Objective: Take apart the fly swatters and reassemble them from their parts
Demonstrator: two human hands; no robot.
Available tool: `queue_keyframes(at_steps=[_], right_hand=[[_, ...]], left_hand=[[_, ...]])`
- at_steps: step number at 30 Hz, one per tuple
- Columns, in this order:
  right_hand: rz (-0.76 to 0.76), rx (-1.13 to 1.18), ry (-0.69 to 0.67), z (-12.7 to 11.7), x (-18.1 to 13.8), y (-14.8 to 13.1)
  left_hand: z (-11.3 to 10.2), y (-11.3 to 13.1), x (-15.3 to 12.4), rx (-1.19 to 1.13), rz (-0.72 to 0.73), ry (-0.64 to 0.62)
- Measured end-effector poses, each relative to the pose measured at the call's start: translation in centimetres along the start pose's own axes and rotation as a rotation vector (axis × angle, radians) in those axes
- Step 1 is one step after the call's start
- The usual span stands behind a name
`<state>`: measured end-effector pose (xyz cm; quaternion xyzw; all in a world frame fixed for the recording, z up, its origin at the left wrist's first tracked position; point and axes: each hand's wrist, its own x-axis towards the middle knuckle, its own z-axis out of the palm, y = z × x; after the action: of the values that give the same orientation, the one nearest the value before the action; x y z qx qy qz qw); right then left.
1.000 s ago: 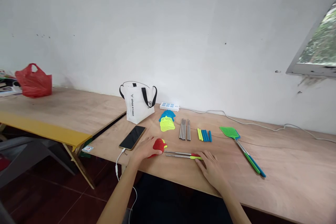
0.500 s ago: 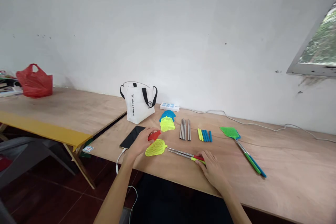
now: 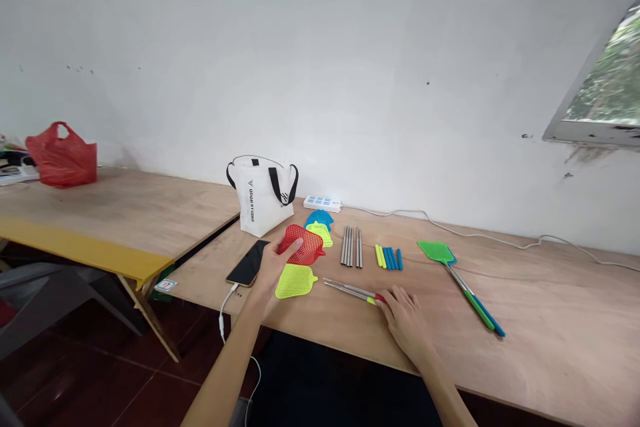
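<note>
My left hand (image 3: 275,263) pinches a red fly swatter head (image 3: 303,245) by its edge, thumb on top, raised over the table. Below it a yellow swatter head (image 3: 295,281) lies flat, its neck pointing right. Two metal rods, one with a red grip (image 3: 381,297) and one with a yellow grip (image 3: 371,300), extend leftward from my right hand (image 3: 404,317). The fingers of that hand close over the red grip and partly hide both grips. Behind the red head lie another yellow head (image 3: 320,233) and blue heads (image 3: 320,217).
Metal tubes (image 3: 351,247) and yellow and blue grips (image 3: 389,257) lie mid-table. At right are green (image 3: 436,251) and blue swatters with handles. A phone (image 3: 247,263), a white bag (image 3: 265,200) and a power strip (image 3: 323,203) stand left and behind.
My left hand has lifted the red swatter head and turned its mesh face into view. My right hand has shifted slightly, covering more of the grips; the rods have moved a little right.
</note>
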<state>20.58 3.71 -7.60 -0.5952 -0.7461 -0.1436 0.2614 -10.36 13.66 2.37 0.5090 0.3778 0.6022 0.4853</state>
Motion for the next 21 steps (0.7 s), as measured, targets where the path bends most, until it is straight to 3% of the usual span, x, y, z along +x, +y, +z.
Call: queue_keyframes(at_steps=[5, 11, 21], right_hand=[[0.037, 0.018, 0.125, -0.6, 0.1, -0.1], [-0.109, 0.109, 0.022, -1.0, -0.1, -0.7], [-0.008, 0.03, 0.053, -1.2, 0.2, -0.7]], left_hand=[[0.7, -1.3, 0.1, -0.119, -0.052, 0.003], [1.3, -2.1, -0.1, -0.121, -0.059, 0.002], [1.5, -1.8, -0.4, -0.124, -0.102, -0.057]])
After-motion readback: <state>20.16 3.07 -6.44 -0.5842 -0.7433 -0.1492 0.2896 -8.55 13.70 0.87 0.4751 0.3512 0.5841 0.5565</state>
